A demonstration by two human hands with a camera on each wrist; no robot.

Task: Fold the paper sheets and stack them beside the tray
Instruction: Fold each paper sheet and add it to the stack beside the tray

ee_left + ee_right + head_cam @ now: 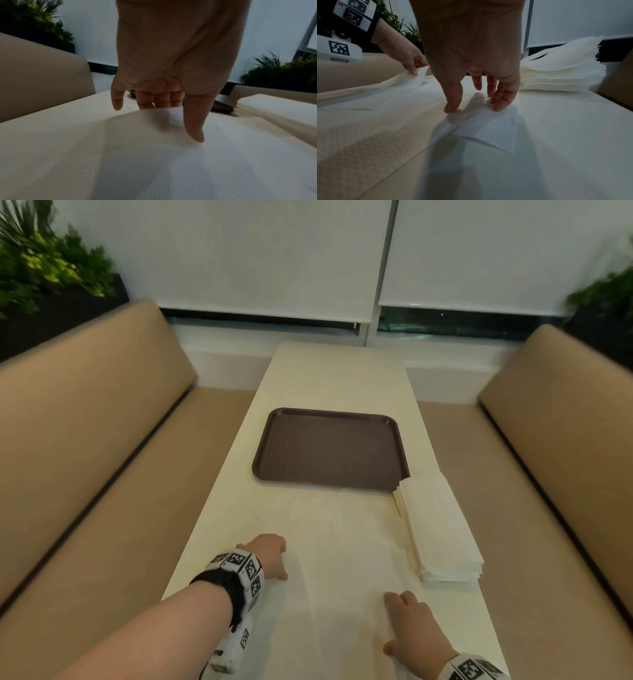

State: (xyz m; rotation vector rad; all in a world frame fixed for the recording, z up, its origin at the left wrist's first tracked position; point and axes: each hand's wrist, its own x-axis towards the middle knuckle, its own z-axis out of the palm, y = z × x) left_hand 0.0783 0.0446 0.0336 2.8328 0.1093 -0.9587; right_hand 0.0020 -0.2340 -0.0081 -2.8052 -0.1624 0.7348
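Two hands are working one unfolded paper sheet (337,546) that is lying flat on the table (329,371). Nearest, the right hand (416,628) is pressing spread, straight fingers onto the sheet's near right corner. Just beyond, the left hand (270,556) is pinching the sheet's left edge between thumb and fingers, lifting it slightly. One stack of folded sheets (440,529) is sitting at the right, touching the tray's near right corner. Farther on, one brown tray (330,450) is lying with nothing in it.

head overhead; wrists close, perhaps tabletop-level
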